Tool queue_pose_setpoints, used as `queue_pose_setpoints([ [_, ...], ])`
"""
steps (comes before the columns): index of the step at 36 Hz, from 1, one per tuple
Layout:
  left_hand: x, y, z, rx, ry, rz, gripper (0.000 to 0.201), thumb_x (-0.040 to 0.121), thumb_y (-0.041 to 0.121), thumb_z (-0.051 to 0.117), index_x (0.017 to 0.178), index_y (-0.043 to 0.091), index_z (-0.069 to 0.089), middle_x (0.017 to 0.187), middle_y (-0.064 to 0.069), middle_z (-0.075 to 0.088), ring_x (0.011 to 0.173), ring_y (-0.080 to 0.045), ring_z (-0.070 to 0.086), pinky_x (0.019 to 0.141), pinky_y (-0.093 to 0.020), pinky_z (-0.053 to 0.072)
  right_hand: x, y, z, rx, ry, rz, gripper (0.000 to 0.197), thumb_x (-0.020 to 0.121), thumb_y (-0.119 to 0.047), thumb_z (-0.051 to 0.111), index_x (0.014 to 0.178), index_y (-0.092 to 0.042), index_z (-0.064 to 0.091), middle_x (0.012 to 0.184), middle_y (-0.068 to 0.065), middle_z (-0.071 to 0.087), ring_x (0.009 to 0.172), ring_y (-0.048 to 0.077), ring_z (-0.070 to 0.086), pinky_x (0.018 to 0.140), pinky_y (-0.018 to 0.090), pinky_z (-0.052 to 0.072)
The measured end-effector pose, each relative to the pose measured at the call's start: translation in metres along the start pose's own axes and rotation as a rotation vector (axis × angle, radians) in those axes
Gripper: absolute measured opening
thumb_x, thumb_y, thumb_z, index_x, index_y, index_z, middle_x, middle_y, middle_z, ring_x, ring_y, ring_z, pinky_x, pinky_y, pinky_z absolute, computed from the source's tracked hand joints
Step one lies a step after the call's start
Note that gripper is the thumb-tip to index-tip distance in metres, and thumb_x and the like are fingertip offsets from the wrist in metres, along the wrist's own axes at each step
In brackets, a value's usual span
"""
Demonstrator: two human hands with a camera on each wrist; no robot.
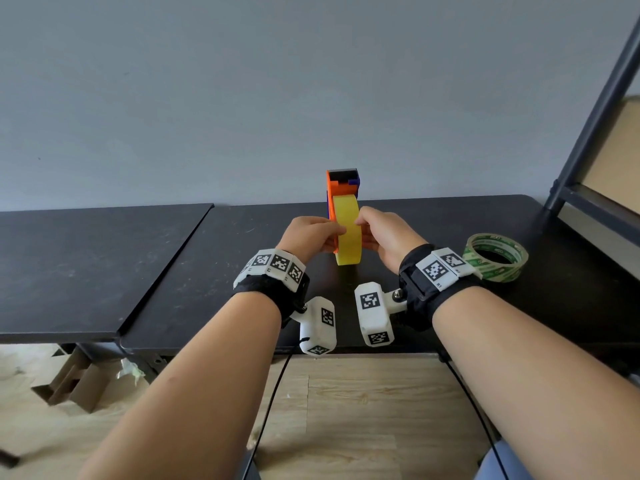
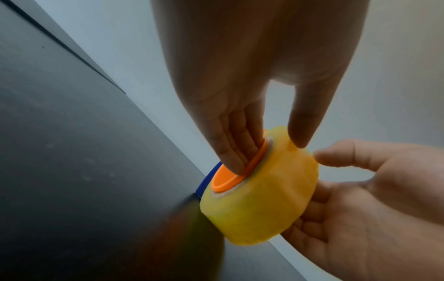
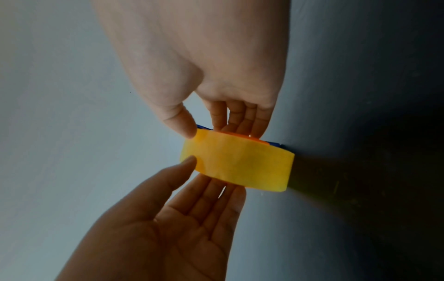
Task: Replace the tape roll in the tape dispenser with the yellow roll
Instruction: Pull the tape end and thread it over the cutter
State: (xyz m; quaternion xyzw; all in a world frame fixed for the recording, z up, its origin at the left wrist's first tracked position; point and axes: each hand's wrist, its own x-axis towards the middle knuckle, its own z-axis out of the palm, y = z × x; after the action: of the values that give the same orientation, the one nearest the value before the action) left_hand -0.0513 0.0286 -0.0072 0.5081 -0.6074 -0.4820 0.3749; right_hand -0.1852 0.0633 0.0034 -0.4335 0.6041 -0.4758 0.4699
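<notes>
- The yellow roll (image 1: pixel 349 237) sits on the orange hub (image 2: pixel 228 176) of the tape dispenser (image 1: pixel 341 183), upright on the bench (image 1: pixel 173 271); it is perhaps fully seated.
- The left hand (image 1: pixel 308 233) lays straight fingers (image 2: pixel 230 152) on the hub; the right hand (image 1: pixel 388 237) cups the roll.
- I'd judge it light, stiff and slick: hold it by the side faces.

The bright yellow tape roll (image 1: pixel 349 237) glows nearly amber where the light passes through it. The orange-and-blue plastic tape dispenser (image 1: pixel 337 188) has a black cutter end, and its round plastic hub (image 2: pixel 223 182) is plain orange. The clear tape roll with green-and-white print (image 1: pixel 496 257) looks faintly beige (the lettering is too small to read). The matte black tabletop (image 1: pixel 104 271) is flecked with pale dust. The smooth painted wall (image 1: pixel 242 98) is flat grey-blue. The white wrist bands (image 1: pixel 277 263) carry black-and-white square codes over black straps. The pale wood-grain floor (image 1: pixel 346 410) is streaked tan.
</notes>
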Motion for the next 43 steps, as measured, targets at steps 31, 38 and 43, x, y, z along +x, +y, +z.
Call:
queue_pose_setpoints([
  [31, 0.007, -0.006, 0.002, 0.012, 0.053, 0.016, 0.024, 0.085, 0.029, 0.069, 0.091, 0.006, 0.073, 0.098, -0.018, 0.075, 0.095, -0.032, 0.072, 0.092, -0.044, 0.057, -0.003, 0.001, 0.005, 0.039, 0.05, 0.017, 0.026, 0.088, -0.022, 0.05, 0.105, -0.007, 0.062, 0.108, 0.016, 0.069, 0.104, 0.03, 0.065, 0.103, 0.046, 0.047],
  [38, 0.006, -0.009, 0.004, 0.019, 0.053, 0.076, 0.028, 0.086, 0.031, 0.069, 0.089, 0.003, 0.074, 0.094, -0.02, 0.075, 0.093, -0.037, 0.072, 0.091, -0.048, 0.057, 0.003, 0.003, 0.002, 0.057, 0.056, 0.021, 0.028, 0.075, -0.026, 0.054, 0.097, -0.012, 0.063, 0.104, 0.014, 0.069, 0.104, 0.031, 0.066, 0.104, 0.049, 0.046],
  [43, 0.006, -0.007, 0.006, 0.042, 0.078, 0.082, 0.039, 0.087, 0.037, 0.067, 0.088, -0.001, 0.074, 0.09, -0.02, 0.075, 0.089, -0.035, 0.072, 0.089, -0.046, 0.058, 0.004, 0.004, 0.001, 0.047, 0.061, 0.036, 0.031, 0.066, -0.029, 0.054, 0.092, -0.013, 0.062, 0.112, 0.017, 0.067, 0.111, 0.035, 0.062, 0.105, 0.052, 0.044],
])
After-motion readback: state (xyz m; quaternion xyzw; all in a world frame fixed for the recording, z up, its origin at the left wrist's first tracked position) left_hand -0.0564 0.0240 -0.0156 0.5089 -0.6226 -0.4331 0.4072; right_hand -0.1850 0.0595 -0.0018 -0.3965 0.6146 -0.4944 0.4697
